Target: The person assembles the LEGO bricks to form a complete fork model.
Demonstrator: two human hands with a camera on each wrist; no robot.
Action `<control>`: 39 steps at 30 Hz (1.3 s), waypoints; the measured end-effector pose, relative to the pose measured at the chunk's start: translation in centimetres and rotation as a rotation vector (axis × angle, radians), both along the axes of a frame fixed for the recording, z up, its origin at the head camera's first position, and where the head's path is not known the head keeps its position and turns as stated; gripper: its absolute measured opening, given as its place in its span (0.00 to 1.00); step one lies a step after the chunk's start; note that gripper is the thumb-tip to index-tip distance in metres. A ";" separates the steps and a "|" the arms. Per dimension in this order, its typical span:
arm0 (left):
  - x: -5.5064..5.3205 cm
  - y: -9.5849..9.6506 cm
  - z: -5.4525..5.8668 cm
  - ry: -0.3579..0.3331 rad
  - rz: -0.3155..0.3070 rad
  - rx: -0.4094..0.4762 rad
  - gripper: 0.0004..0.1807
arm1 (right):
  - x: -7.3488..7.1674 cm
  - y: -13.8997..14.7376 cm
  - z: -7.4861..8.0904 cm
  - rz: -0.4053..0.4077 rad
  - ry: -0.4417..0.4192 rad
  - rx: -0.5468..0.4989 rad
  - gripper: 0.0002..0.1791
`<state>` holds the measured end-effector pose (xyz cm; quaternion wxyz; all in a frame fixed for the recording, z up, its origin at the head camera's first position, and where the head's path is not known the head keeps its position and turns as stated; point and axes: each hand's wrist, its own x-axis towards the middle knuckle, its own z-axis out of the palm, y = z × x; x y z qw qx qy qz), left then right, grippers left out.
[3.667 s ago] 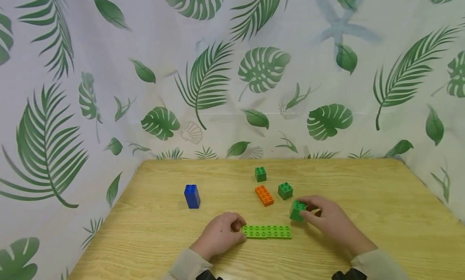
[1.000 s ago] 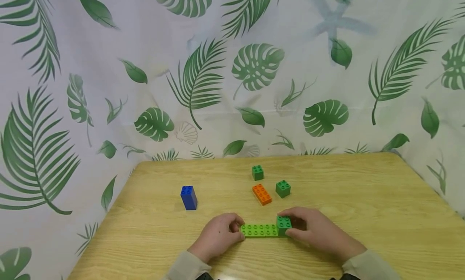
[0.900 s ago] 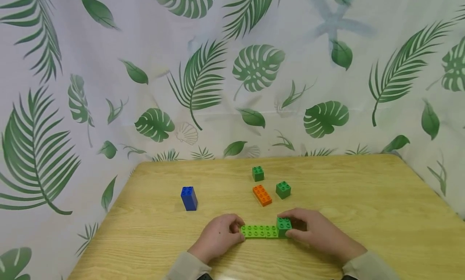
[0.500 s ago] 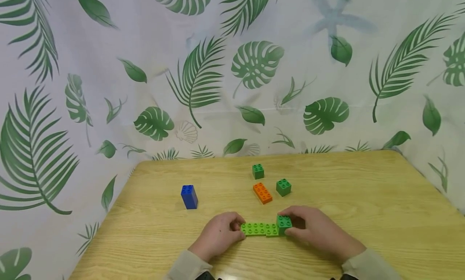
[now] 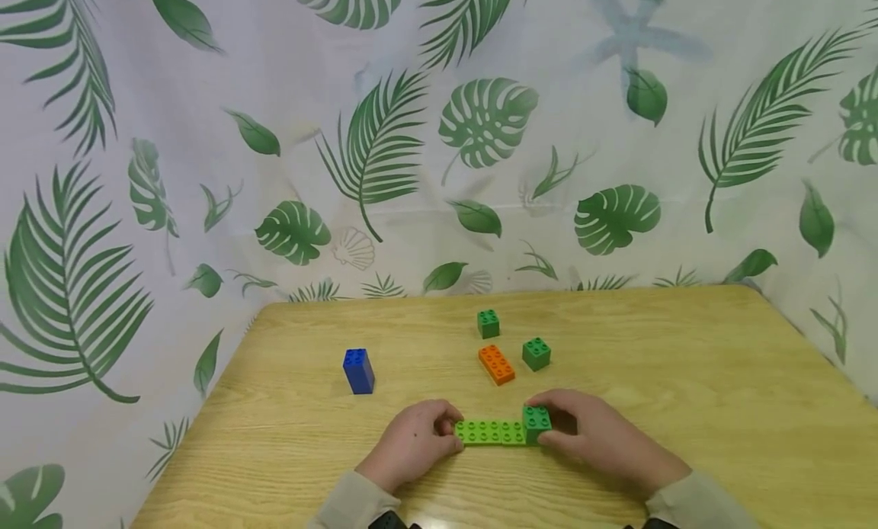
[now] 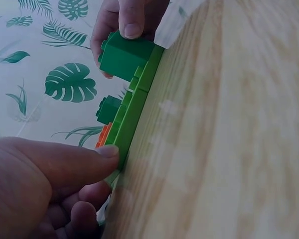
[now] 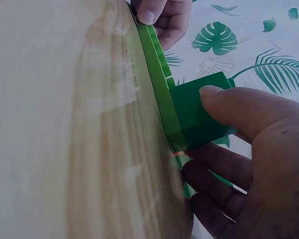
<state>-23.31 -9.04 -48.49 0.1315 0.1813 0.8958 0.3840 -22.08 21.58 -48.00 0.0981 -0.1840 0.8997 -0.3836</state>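
My left hand pinches a flat lime-green plastic plate, my right hand a dark-green plastic cube, both likely light, stiff, best side-gripped.

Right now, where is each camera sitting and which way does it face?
Head: on the head, looking forward and down at the table; left hand, right hand and both sleeves show.
Left wrist: on that wrist, looking along the light green plates; left hand near, right hand beyond.
Right wrist: on that wrist, looking past the held green block; right hand near, left hand beyond.
Both wrist views share plates, block and hands.
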 end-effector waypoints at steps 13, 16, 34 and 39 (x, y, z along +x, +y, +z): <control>0.0 0.0 0.0 -0.015 -0.001 0.014 0.12 | -0.6 0.9 0.5 -0.005 0.043 -0.056 0.26; 0.1 0.0 0.0 -0.021 0.003 0.020 0.12 | -0.9 1.2 0.8 -0.058 0.063 -0.052 0.25; -0.1 -0.4 -0.2 -0.012 -0.013 0.015 0.12 | -4.1 1.6 0.4 -0.194 0.120 -0.077 0.32; -0.2 -0.3 -0.3 -0.008 -0.011 0.016 0.12 | -5.1 0.7 0.4 -0.187 0.108 -0.073 0.34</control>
